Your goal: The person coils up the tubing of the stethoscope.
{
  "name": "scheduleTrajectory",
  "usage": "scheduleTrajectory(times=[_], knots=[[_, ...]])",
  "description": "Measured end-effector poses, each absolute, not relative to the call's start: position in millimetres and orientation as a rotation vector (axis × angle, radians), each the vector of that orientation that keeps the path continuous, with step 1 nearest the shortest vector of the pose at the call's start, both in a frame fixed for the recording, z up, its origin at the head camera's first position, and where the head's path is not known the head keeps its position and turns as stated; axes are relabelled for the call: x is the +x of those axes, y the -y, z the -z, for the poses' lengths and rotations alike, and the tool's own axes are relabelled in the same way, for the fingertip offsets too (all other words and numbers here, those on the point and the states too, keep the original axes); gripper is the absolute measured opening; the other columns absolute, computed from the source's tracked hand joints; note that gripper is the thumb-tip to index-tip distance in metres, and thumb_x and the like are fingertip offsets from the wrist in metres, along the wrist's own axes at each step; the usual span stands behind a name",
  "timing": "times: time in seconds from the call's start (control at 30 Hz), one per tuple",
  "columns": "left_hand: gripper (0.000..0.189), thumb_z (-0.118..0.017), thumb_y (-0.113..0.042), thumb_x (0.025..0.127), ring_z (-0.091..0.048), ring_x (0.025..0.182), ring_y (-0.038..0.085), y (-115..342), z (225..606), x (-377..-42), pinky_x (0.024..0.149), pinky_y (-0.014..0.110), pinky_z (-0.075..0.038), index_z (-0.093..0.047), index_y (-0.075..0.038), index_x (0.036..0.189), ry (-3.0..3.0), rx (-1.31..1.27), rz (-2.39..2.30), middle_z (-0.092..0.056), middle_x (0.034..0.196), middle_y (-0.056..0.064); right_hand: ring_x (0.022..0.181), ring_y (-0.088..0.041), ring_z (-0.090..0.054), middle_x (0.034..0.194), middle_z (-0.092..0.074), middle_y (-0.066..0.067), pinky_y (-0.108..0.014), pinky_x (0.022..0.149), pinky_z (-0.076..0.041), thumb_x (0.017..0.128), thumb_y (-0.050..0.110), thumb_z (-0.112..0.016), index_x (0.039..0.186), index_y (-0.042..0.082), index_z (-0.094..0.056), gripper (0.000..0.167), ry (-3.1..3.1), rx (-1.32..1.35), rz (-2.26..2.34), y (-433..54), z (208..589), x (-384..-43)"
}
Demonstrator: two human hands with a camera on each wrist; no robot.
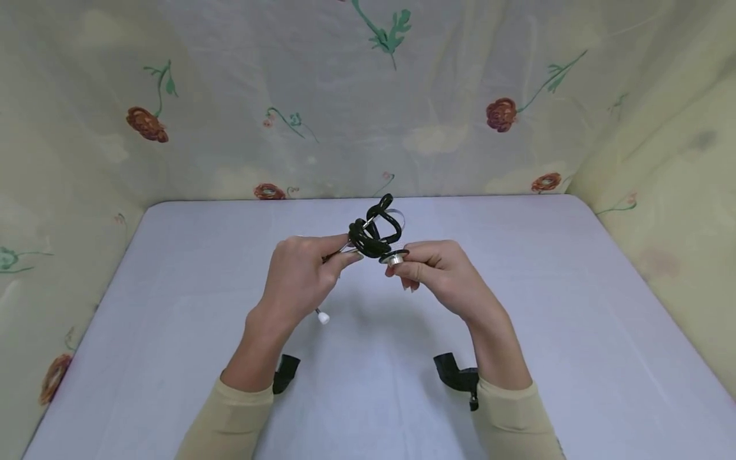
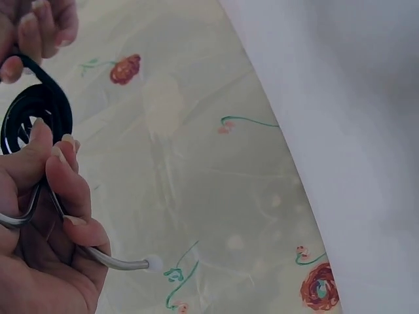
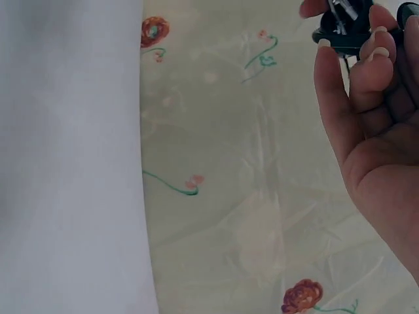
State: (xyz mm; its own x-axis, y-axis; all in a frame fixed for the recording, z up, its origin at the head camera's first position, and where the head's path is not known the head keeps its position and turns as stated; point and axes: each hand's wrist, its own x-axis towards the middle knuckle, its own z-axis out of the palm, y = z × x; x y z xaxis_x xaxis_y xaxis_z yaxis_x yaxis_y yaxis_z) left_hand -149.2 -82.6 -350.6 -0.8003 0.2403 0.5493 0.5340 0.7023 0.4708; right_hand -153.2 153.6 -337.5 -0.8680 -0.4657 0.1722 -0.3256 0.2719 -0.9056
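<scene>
A stethoscope (image 1: 368, 237) with its black tubing wound into a coil is held up above the table between both hands. My left hand (image 1: 300, 271) grips the metal ear tubes beside the coil; in the left wrist view one ear tube (image 2: 121, 263) sticks out past the fingers and ends in a pale eartip (image 2: 155, 263). That white eartip also shows below the hand in the head view. My right hand (image 1: 445, 271) pinches the round metal chest piece (image 1: 394, 257) at the coil's right side. In the right wrist view the fingers partly hide the tubing (image 3: 347, 43).
A white-covered table (image 1: 368, 396) lies under the hands. Pale curtains with printed flowers (image 1: 502, 115) stand behind it and on both sides. Black wrist mounts (image 1: 457, 374) project inward beside the beige sleeves (image 1: 512, 415).
</scene>
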Motion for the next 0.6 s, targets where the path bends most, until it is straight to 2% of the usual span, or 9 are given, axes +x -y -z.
scheduleTrajectory(times=[0.13,0.27,0.37,0.47,0.53,0.6], knots=[[0.023,-0.076,-0.032,0.087,-0.043,0.044,0.004,82,353,-150,0.045,0.023,-0.029,-0.079,-0.020,0.107,2.464,-0.576,0.825,-0.070,0.061,-0.005,0.063,-0.019,-0.056,0.076,-0.067,-0.004,-0.028,0.062,-0.051,0.096,0.008,-0.062,0.085,0.003,-0.075,0.017,-2.407,-0.754,1.636,-151,337,-152],[0.019,-0.077,-0.031,0.086,-0.050,0.046,0.006,79,353,-149,0.044,0.023,-0.031,-0.079,-0.021,0.102,2.435,-0.599,0.710,-0.072,0.064,-0.005,0.060,-0.016,-0.051,0.064,-0.058,-0.002,-0.026,0.057,-0.046,0.099,0.013,-0.059,0.080,0.003,-0.072,0.025,-2.404,-0.711,1.663,-152,336,-153],[0.014,-0.077,-0.030,0.086,-0.055,0.047,0.007,75,352,-147,0.042,0.022,-0.032,-0.078,-0.020,0.095,2.409,-0.611,0.637,-0.071,0.064,-0.006,0.058,-0.014,-0.045,0.063,-0.055,-0.001,-0.025,0.055,-0.041,0.100,0.015,-0.056,0.077,0.001,-0.069,0.030,-2.370,-0.681,1.703,-153,335,-153],[0.011,-0.077,-0.030,0.086,-0.048,0.042,0.005,73,350,-145,0.040,0.022,-0.029,-0.075,-0.019,0.089,2.393,-0.610,0.586,-0.064,0.055,-0.007,0.059,-0.012,-0.045,0.067,-0.059,0.000,-0.025,0.054,-0.038,0.101,0.014,-0.055,0.077,-0.002,-0.066,0.031,-2.318,-0.640,1.739,-153,334,-154],[0.011,-0.076,-0.029,0.087,-0.039,0.040,0.004,72,350,-145,0.039,0.022,-0.025,-0.073,-0.018,0.086,2.380,-0.610,0.552,-0.055,0.049,-0.007,0.061,-0.011,-0.051,0.066,-0.060,0.001,-0.024,0.055,-0.038,0.101,0.014,-0.054,0.077,-0.004,-0.065,0.031,-2.280,-0.605,1.759,-154,333,-154],[0.012,-0.076,-0.029,0.087,-0.036,0.039,0.005,72,351,-144,0.039,0.022,-0.023,-0.072,-0.018,0.086,2.364,-0.611,0.512,-0.051,0.047,-0.007,0.063,-0.012,-0.054,0.061,-0.056,0.001,-0.024,0.059,-0.046,0.101,0.013,-0.053,0.078,-0.007,-0.064,0.032,-2.228,-0.574,1.782,-153,333,-154]])
